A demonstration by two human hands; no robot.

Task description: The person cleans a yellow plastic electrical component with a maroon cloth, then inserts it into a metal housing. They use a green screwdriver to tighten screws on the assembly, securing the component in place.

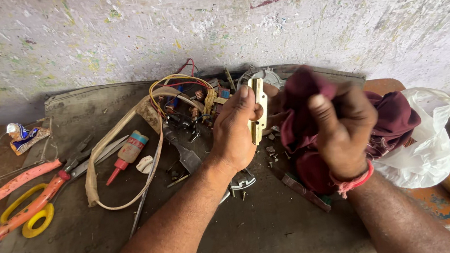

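My left hand (235, 131) grips a narrow cream-coloured flat part with holes (258, 111), held upright at the middle of the view. Beside it, my right hand (343, 127) is closed on a maroon cloth (393, 118) that bunches up against the part. A red thread is tied around my right wrist. Both hands hover over a dark mat (79, 233) on the floor. Behind my left hand lies a tangle of coloured wires and small electrical parts (190, 96).
Left on the mat lie pliers with orange-red handles (29, 194), yellow-handled scissors (35, 216), a small red-tipped tube (126, 154) and a tan strap (109, 151). A white plastic bag (430, 142) rests at the right. A paint-speckled wall (213, 20) rises behind.
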